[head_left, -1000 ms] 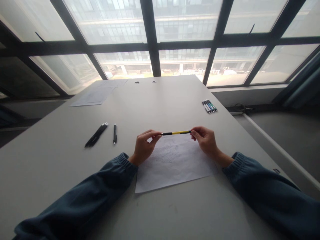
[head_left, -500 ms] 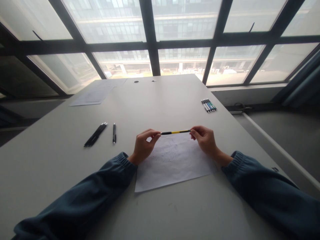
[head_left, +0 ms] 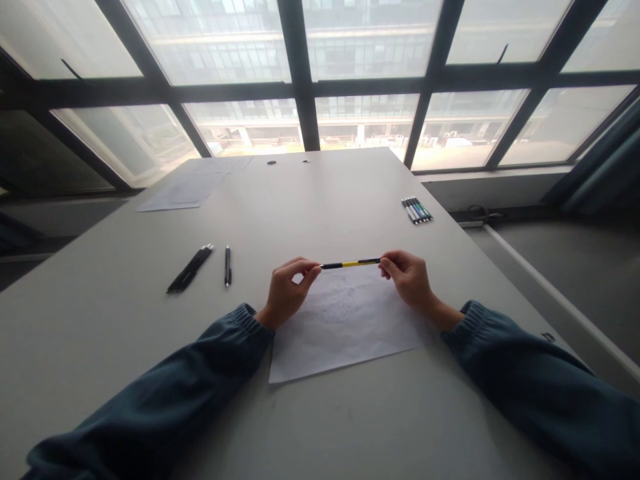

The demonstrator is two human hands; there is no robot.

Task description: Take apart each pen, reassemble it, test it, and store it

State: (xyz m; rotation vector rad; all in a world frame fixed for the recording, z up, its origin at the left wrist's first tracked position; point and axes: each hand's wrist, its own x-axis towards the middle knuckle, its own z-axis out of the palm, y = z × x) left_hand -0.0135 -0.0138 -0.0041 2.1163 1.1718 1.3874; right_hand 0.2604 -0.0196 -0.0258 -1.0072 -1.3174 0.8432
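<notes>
Left hand and right hand pinching pen by its ends, near far edge of paper, table extending beyond, clip since rolled upward

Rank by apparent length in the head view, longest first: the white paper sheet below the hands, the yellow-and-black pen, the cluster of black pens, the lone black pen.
1. White paper sheet
2. Yellow-and-black pen and cluster of black pens: too alike to rank
3. Lone black pen
</notes>
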